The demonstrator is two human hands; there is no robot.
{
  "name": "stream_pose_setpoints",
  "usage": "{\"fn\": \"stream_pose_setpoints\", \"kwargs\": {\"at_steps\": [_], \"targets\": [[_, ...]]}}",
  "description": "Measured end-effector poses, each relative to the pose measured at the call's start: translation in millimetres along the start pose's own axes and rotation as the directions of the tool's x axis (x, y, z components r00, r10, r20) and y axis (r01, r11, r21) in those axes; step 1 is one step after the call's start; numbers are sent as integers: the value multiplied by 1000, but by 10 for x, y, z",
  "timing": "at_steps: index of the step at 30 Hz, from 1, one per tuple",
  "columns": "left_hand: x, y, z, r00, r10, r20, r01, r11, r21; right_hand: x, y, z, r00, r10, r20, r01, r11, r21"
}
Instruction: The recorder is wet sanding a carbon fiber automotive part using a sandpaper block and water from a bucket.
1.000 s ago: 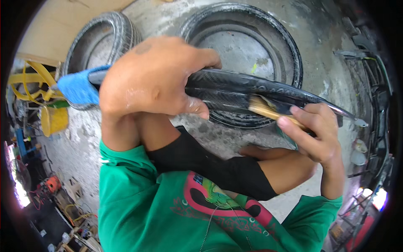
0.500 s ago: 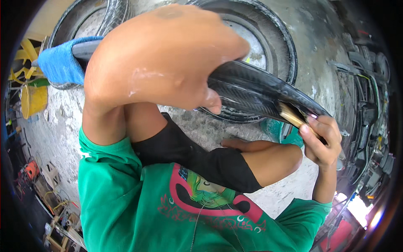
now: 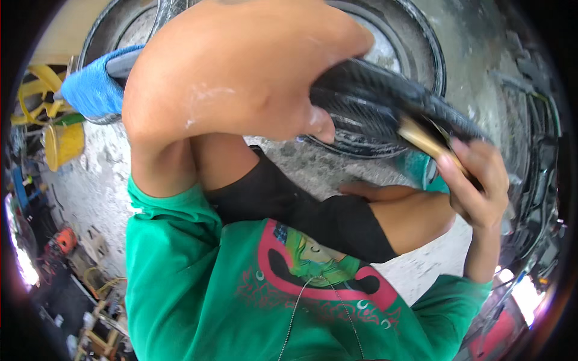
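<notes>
My left hand [image 3: 241, 72], with whitish smears on its skin, wraps over a long curved black part [image 3: 361, 111] with a woven carbon-fibre look. Its thumb shows along the near edge, while the other fingers are mostly hidden. At the part's right end, my right hand [image 3: 481, 186] grips a flat, light-coloured wooden tool [image 3: 424, 139], holding it against the part. Motion blurs this end, and the tool's exact kind cannot be made out. A blue cloth [image 3: 93, 90] is draped over a grey length that emerges left of my left hand.
Behind the part, tyres [image 3: 430, 48] lie on the grey, stained floor [image 3: 283, 165]. A teal container [image 3: 415, 168] stands beyond my right knee. On the left are a yellow bucket [image 3: 65, 144] and jumbled tools; dark vehicle parts [image 3: 536, 162] line the right.
The view has shifted slightly. The part's right end and my right hand with the wooden tool sit lower and farther right, now blurred. Both hands keep their grips.
</notes>
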State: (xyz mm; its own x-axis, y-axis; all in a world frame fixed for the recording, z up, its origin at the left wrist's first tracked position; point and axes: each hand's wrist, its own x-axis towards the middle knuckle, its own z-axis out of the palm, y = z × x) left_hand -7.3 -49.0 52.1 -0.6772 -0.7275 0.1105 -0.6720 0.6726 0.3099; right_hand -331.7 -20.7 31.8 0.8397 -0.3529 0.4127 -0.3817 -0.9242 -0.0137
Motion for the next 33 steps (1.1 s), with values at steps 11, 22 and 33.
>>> {"fn": "stream_pose_setpoints", "kwargs": {"at_steps": [11,22,33], "targets": [[73,176,-237,980,-93,178,103,994,-47,-155,-37,-43,998,54,17,-53,997,-58],[94,100,-189,961,-124,247,172,967,-186,-294,-131,-186,938,329,110,-327,944,-37],[119,226,-242,962,-126,243,132,991,-8,-185,-156,-177,951,298,87,-272,934,-231]]}}
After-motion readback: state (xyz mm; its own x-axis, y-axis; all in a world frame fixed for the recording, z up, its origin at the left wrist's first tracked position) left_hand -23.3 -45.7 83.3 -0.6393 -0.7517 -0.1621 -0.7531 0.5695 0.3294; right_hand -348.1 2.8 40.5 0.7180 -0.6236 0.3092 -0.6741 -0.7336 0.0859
